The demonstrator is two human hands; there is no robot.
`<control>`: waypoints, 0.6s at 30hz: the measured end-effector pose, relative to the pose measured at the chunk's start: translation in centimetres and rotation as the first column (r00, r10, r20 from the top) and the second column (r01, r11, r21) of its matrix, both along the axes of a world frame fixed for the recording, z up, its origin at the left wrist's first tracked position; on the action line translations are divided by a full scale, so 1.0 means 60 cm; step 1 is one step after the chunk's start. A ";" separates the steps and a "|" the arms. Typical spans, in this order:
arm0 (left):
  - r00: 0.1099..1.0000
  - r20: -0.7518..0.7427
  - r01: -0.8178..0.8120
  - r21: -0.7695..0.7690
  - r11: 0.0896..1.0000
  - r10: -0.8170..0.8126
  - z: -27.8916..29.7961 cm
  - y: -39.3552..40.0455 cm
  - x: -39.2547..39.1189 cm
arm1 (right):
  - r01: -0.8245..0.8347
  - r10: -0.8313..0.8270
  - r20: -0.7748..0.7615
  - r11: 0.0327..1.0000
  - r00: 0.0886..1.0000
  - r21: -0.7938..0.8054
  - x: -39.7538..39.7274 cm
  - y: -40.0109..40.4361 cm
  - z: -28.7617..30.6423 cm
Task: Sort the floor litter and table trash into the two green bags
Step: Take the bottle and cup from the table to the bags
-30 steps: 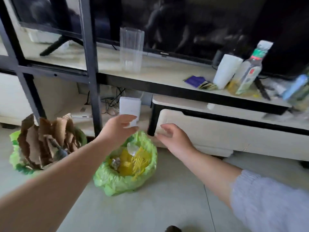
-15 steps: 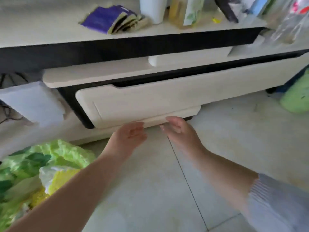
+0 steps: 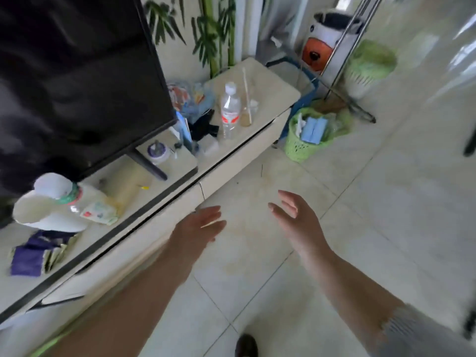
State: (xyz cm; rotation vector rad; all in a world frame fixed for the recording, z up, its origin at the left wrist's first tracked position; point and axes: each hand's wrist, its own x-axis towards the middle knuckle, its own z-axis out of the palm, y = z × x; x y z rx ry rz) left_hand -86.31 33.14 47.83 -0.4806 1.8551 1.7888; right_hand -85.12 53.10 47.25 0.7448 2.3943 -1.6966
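**Reaching empty-handed toward the next piece of trash**

Hovering over the tiled floor (image 3: 257,266) in front of the TV stand (image 3: 159,235), both hands hold nothing. The left hand (image 3: 198,228) has its fingers straight and close together, just beside the stand's front edge. The right hand (image 3: 296,220) is loosely spread, fingers slightly bent, apart from any object. This looks like the gap between pickups: a search for the next item rather than a carry.

Table trash lies on the stand: a clear bottle (image 3: 230,109) upright near the far end, a wooden stick (image 3: 246,99) just beside it, a white jug (image 3: 64,202) lying on its side near the left, and purple wrappers (image 3: 36,256) at the near left corner. No green bag can be identified with certainty; a green basket (image 3: 306,140) with blue items stands on the floor past the stand's far end.

The next move likely calls for choosing one item, closing fingers round it, then judging its type so it goes into the correct bag. The jug and wrappers lie nearest the left hand.
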 end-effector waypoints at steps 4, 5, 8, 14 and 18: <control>1.000 0.008 0.002 0.030 1.000 -0.002 0.128 0.083 -0.051 | 0.006 -0.005 0.020 0.999 1.000 -0.033 -0.031 0.074 0.126; 1.000 0.017 -0.009 0.034 0.999 0.008 0.150 0.096 -0.061 | -0.005 0.006 0.026 0.999 1.000 -0.043 -0.035 0.083 0.147; 0.999 0.031 -0.032 0.026 0.999 0.031 0.195 0.119 -0.095 | -0.054 0.055 0.032 0.998 0.998 -0.041 -0.060 0.100 0.190; 0.991 0.033 -0.132 0.006 0.991 0.131 0.222 0.118 -0.197 | -0.141 0.140 0.069 0.990 0.988 0.004 -0.183 0.120 0.231; 0.986 -0.023 -0.167 -0.065 0.984 0.166 0.196 0.121 -0.297 | -0.194 0.187 0.096 0.978 0.978 0.081 -0.300 0.141 0.231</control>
